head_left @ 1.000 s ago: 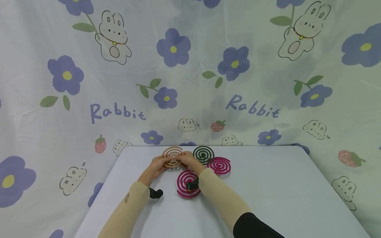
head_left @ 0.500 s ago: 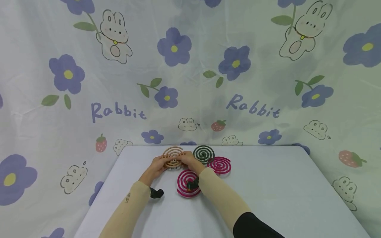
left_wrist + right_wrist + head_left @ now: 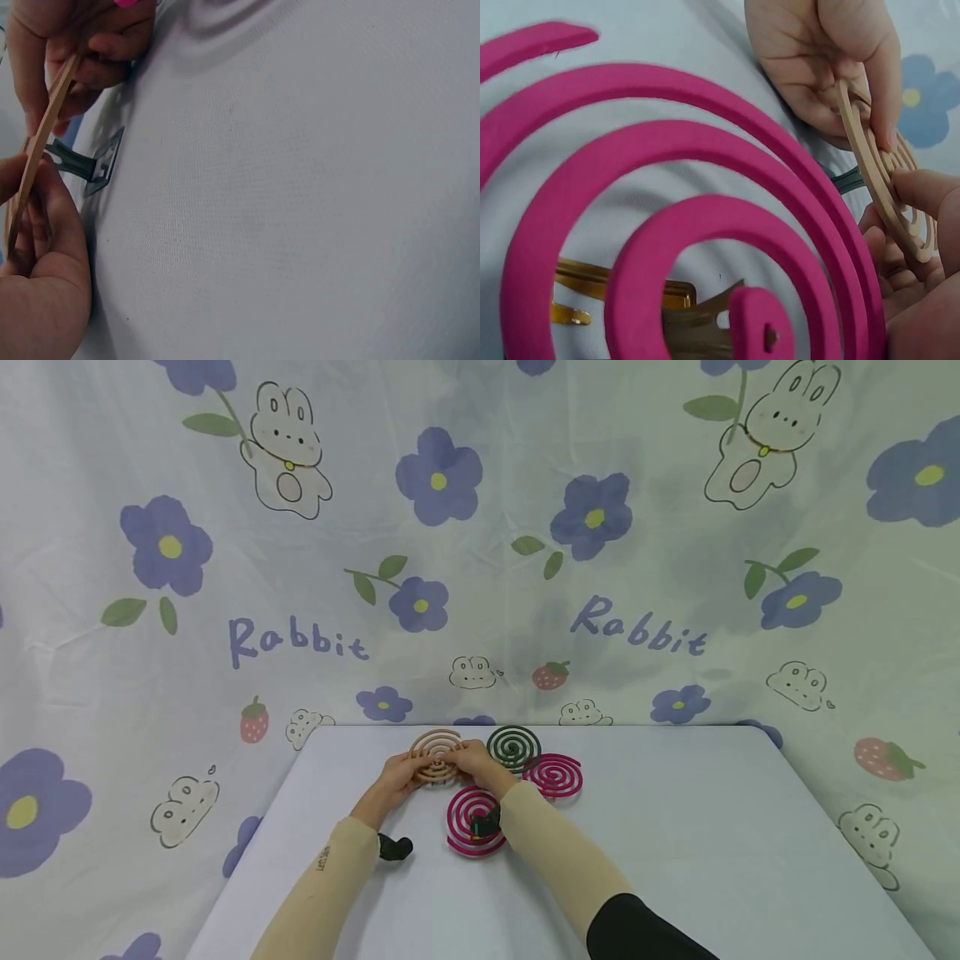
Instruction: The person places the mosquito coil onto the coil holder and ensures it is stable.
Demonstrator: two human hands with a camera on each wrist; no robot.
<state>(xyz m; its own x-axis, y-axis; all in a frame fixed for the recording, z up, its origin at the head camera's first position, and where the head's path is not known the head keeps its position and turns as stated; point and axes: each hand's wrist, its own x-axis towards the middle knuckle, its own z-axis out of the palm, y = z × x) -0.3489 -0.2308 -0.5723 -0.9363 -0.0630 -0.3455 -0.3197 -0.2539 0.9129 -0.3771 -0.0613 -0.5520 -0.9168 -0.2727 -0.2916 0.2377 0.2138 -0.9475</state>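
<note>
A tan mosquito coil [image 3: 437, 745] is held between both hands near the back of the white table. My left hand [image 3: 397, 779] pinches its left side, thumb on the front face. From the right, my right hand [image 3: 476, 762] grips the opposite side, its thumb near the spiral's middle. Behind the coil, a dark metal coil stand [image 3: 73, 160] shows in the left wrist view, its flat base on the table. Its tip meets the coil among the fingers, so I cannot tell whether the two are joined. The right wrist view shows the tan coil tilted on edge.
A pink mosquito coil [image 3: 667, 135] is raised over a gold metal stand [image 3: 622, 281], under my right wrist. Further right are a dark green coil [image 3: 512, 749] and another pink coil [image 3: 553, 775], close together. A printed curtain [image 3: 495, 527] hangs behind the table [image 3: 712, 827].
</note>
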